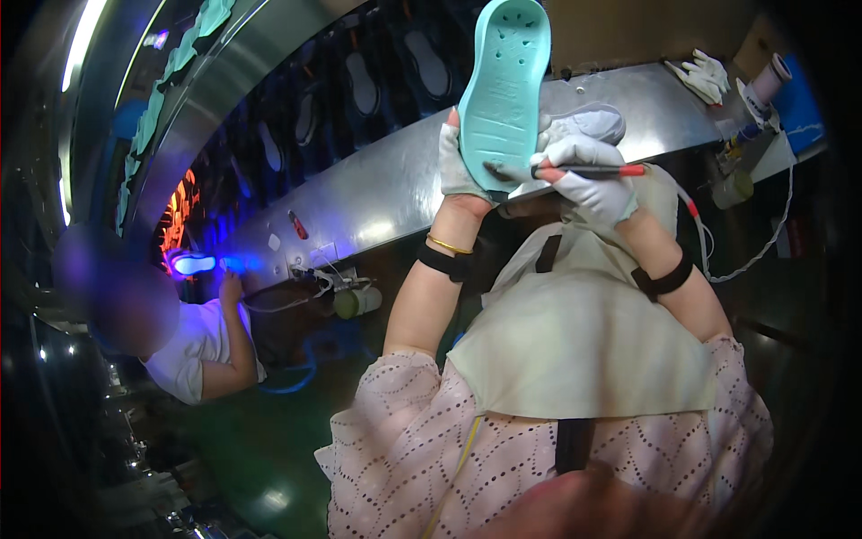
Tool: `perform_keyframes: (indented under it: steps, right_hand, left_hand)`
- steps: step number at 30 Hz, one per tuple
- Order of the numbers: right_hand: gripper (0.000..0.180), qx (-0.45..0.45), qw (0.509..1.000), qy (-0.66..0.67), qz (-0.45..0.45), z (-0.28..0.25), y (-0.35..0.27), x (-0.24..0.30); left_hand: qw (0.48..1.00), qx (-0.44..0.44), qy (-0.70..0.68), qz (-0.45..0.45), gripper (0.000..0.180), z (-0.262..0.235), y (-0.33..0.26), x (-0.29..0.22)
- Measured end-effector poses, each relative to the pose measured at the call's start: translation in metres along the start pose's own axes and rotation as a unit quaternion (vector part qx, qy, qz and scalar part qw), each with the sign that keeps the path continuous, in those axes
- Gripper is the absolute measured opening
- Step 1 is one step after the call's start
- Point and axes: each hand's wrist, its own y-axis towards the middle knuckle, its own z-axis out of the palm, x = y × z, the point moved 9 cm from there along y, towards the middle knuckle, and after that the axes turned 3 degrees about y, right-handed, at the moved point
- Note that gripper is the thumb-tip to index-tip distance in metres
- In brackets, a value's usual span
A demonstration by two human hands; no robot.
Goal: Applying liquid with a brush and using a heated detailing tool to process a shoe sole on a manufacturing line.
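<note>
My left hand [453, 163], in a white glove with bare fingertips, grips a mint-green shoe sole [505, 94] along its left edge. The sole stands tilted up over the bench, its inner face with small holes and ridges toward me. In my right hand [591, 187], also gloved, is a brush [603, 170] with a black handle and red end. Its bristles are against or just over the heel end of the sole; contact cannot be made out for sure. Behind my right hand a pale shoe piece [593, 122] lies on the bench.
The metal bench [377, 193] runs from lower left to upper right, with a rack of dark shoe parts [364, 83] beyond it. White gloves [702, 75] and a spool [770, 77] are at the right. A co-worker [202, 346] works at the left beside a glowing sole [193, 263].
</note>
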Motion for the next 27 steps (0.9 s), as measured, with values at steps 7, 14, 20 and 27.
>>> perform_keyframes:
  steps: [7, 14, 20, 27]
  right_hand:
    - [0.006, -0.006, 0.978, 0.105, 0.181, 0.011, -0.037, -0.040]
    - [0.006, -0.091, 0.987, 0.089, 0.102, -0.013, -0.008, -0.013]
    - [0.011, -0.006, 0.940, 0.182, 0.287, 0.015, -0.035, -0.043]
    - [0.019, 0.021, 0.996, 0.060, 0.067, -0.013, 0.002, -0.006]
  left_hand:
    - [0.999, -0.031, -0.021, 0.008, 0.076, -0.015, 0.010, -0.005]
    - [0.999, -0.024, 0.033, -0.010, 0.076, -0.010, 0.011, -0.005]
    - [0.999, -0.007, 0.035, -0.016, 0.078, -0.008, 0.017, -0.005]
    - [0.988, -0.100, 0.104, -0.060, 0.058, -0.018, 0.021, 0.000]
